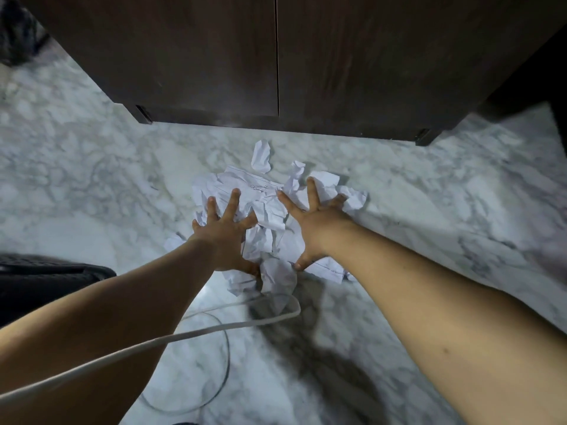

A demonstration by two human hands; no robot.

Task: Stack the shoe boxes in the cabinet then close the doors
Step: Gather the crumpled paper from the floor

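- Crumpled white paper lies in a loose heap on the marble floor, at the centre of the frame and just below the dark wooden cabinet that fills the top.
- We have both hands on the heap with fingers spread wide: the left hand presses on its left side, the right hand on its right. Neither is clenched round anything yet; they lie flat and splayed on the sheets.
- We see no shoe boxes anywhere in the frame, and both cabinet doors look shut, meeting at a thin seam at top centre. We judge that the boxes may already be inside, though we cannot confirm it.
- The step in hand looks like gathering the loose paper. To do it well, we should sweep both hands inward so the sheets bunch together, then curl the fingers under the pile's edges.
- Two stray scraps lie above the heap, nearer the cabinet, and need a second reach.
- A white cable loops across the lower frame, close below the pile; we should lift the paper clear of it.
- Faint ruled lines and a small scribble show on one sheet; we cannot read it. No brand or label shows.
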